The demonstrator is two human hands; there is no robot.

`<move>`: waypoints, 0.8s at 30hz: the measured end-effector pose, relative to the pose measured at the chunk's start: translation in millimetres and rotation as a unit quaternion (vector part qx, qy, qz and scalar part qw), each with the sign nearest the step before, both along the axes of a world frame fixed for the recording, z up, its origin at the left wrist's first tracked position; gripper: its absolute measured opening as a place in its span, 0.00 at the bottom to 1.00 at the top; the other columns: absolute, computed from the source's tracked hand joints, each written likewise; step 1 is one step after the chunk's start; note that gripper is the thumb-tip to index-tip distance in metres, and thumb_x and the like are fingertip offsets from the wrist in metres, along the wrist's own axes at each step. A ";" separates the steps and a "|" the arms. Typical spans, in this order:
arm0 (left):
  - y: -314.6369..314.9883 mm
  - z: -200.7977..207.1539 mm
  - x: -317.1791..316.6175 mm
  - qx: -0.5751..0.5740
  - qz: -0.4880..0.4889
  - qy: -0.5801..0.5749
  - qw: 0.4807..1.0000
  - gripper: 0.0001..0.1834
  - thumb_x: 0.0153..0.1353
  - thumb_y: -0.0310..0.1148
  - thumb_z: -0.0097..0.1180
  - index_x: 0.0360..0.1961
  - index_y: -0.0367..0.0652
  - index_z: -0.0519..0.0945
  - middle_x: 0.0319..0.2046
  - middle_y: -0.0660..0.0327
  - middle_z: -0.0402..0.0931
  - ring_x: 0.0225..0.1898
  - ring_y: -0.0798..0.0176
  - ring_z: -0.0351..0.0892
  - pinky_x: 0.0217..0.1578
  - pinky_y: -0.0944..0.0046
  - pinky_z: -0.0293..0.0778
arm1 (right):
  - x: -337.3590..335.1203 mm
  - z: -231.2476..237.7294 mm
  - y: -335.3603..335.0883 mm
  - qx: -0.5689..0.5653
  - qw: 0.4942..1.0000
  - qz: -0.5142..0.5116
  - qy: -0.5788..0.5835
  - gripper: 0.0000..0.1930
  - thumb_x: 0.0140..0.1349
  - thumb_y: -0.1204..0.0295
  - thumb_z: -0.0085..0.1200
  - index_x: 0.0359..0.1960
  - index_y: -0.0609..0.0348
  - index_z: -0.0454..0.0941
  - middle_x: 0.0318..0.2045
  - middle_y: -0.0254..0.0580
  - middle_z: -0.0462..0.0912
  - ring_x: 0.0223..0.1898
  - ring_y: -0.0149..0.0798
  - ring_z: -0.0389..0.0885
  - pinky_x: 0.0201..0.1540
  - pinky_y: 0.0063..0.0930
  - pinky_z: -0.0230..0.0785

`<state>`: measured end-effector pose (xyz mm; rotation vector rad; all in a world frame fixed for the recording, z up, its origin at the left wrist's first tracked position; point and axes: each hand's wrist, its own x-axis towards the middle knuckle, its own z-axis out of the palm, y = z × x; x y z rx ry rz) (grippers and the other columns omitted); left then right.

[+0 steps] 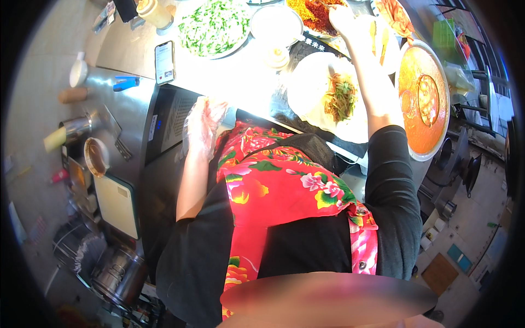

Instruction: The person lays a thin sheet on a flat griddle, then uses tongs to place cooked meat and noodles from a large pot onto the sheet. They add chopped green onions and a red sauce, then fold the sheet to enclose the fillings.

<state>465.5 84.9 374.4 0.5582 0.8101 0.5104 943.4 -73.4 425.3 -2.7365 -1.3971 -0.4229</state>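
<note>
My right hand (342,22) reaches out to the far bowl of red chili flakes and yellow bits (317,15). Its fingers look closed at the bowl's right edge, and glare hides what is in them. Below that forearm lies a pale round flatbread (309,82), with a pile of brown and green shreds (341,97) on its right part. My left hand (204,120), in a clear plastic glove, hangs at the counter's near edge. Its fingers are loosely bent and somewhat apart, holding nothing that I can see.
At the right stands a large basin of orange-red sauce (407,128). Chopped green vegetables fill a tray (213,27) at the far left, beside a white round container (276,25). A phone (164,63) lies left of it. A cleaver (112,123) and cutting board (116,205) are further left.
</note>
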 end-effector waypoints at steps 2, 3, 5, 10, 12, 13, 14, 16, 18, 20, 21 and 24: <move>2.6 -2.2 6.9 0.000 -0.013 -0.010 1.000 0.17 0.72 0.38 0.51 0.52 0.34 0.71 0.45 0.46 0.79 0.45 0.49 0.84 0.51 0.52 0.81 | -3.5 1.5 -0.9 0.006 1.000 -0.002 0.008 0.12 0.67 0.68 0.51 0.43 0.62 0.81 0.32 0.42 0.83 0.36 0.38 0.80 0.40 0.32 0.72; 4.2 -3.1 10.6 0.002 -0.021 -0.026 0.999 0.17 0.72 0.38 0.51 0.52 0.34 0.71 0.45 0.46 0.79 0.45 0.49 0.84 0.51 0.53 0.81 | -5.3 2.0 -2.0 0.010 1.000 -0.002 0.013 0.12 0.67 0.68 0.51 0.43 0.63 0.81 0.32 0.42 0.84 0.36 0.38 0.80 0.40 0.31 0.72; 6.2 -5.9 18.4 0.014 -0.032 -0.030 0.999 0.18 0.73 0.40 0.50 0.53 0.35 0.70 0.47 0.40 0.78 0.48 0.46 0.82 0.53 0.51 0.80 | -8.6 1.4 -3.6 0.015 1.000 -0.002 0.022 0.12 0.67 0.68 0.52 0.44 0.63 0.81 0.32 0.42 0.84 0.36 0.37 0.80 0.40 0.30 0.72; 1.5 -11.8 28.7 0.005 -0.063 -0.048 0.997 0.18 0.74 0.40 0.49 0.53 0.36 0.69 0.47 0.39 0.78 0.49 0.44 0.82 0.53 0.49 0.80 | -10.7 -0.7 -1.3 0.020 0.999 -0.007 0.035 0.12 0.67 0.68 0.53 0.44 0.63 0.81 0.32 0.41 0.84 0.36 0.35 0.80 0.40 0.28 0.71; -1.8 -12.2 29.3 -0.013 -0.066 -0.079 0.995 0.17 0.74 0.40 0.48 0.53 0.36 0.70 0.47 0.40 0.78 0.48 0.44 0.82 0.53 0.48 0.80 | -10.5 0.0 2.2 0.027 0.999 -0.008 0.041 0.12 0.67 0.68 0.53 0.44 0.64 0.82 0.32 0.40 0.84 0.36 0.34 0.80 0.41 0.28 0.71; -2.4 -11.7 28.7 -0.010 -0.063 -0.075 0.995 0.16 0.74 0.39 0.47 0.53 0.36 0.70 0.47 0.40 0.78 0.48 0.43 0.83 0.53 0.47 0.80 | -10.9 0.3 4.0 0.033 0.998 -0.008 0.049 0.12 0.67 0.68 0.53 0.44 0.64 0.82 0.32 0.40 0.84 0.36 0.34 0.80 0.41 0.27 0.71; -2.5 -11.3 27.4 -0.003 -0.058 -0.056 0.997 0.16 0.74 0.39 0.47 0.53 0.36 0.70 0.47 0.39 0.78 0.48 0.43 0.83 0.53 0.47 0.80 | -12.1 1.0 4.9 0.039 0.998 -0.008 0.057 0.12 0.67 0.68 0.53 0.44 0.64 0.82 0.32 0.40 0.84 0.36 0.34 0.80 0.41 0.27 0.71; -2.2 -10.8 23.9 -0.004 -0.050 -0.056 0.997 0.16 0.74 0.39 0.47 0.52 0.36 0.70 0.47 0.39 0.78 0.48 0.43 0.83 0.52 0.48 0.80 | -17.1 1.4 3.2 0.047 0.997 -0.007 0.068 0.12 0.67 0.68 0.54 0.45 0.64 0.82 0.32 0.40 0.84 0.36 0.33 0.80 0.41 0.26 0.71; 0.1 -10.5 19.5 -0.013 -0.054 -0.020 0.998 0.16 0.74 0.39 0.47 0.52 0.37 0.70 0.47 0.38 0.78 0.48 0.43 0.83 0.52 0.48 0.81 | -25.3 2.3 -6.0 0.078 0.991 -0.015 0.103 0.13 0.67 0.68 0.54 0.45 0.65 0.82 0.33 0.39 0.84 0.36 0.32 0.80 0.41 0.25 0.71; 3.2 -11.6 17.7 -0.012 -0.062 -0.010 0.998 0.16 0.74 0.39 0.47 0.52 0.37 0.70 0.48 0.38 0.78 0.48 0.43 0.83 0.52 0.49 0.81 | -36.8 4.5 -25.6 0.132 0.978 -0.028 0.161 0.13 0.67 0.68 0.54 0.45 0.65 0.82 0.33 0.39 0.84 0.36 0.32 0.80 0.41 0.24 0.71; 4.2 -12.7 17.7 -0.011 -0.068 -0.010 0.998 0.16 0.74 0.39 0.47 0.52 0.37 0.70 0.48 0.37 0.78 0.48 0.44 0.83 0.51 0.49 0.81 | -43.7 6.2 -39.8 0.169 0.964 -0.037 0.201 0.13 0.67 0.68 0.55 0.45 0.65 0.82 0.33 0.39 0.84 0.36 0.31 0.80 0.41 0.24 0.71; 4.9 -18.3 22.9 -0.010 -0.087 -0.011 0.996 0.16 0.74 0.39 0.48 0.52 0.37 0.70 0.48 0.37 0.78 0.49 0.44 0.82 0.52 0.50 0.80 | -70.6 12.6 -95.1 0.296 0.895 -0.069 0.327 0.13 0.67 0.68 0.55 0.46 0.65 0.82 0.33 0.38 0.85 0.36 0.30 0.80 0.41 0.23 0.70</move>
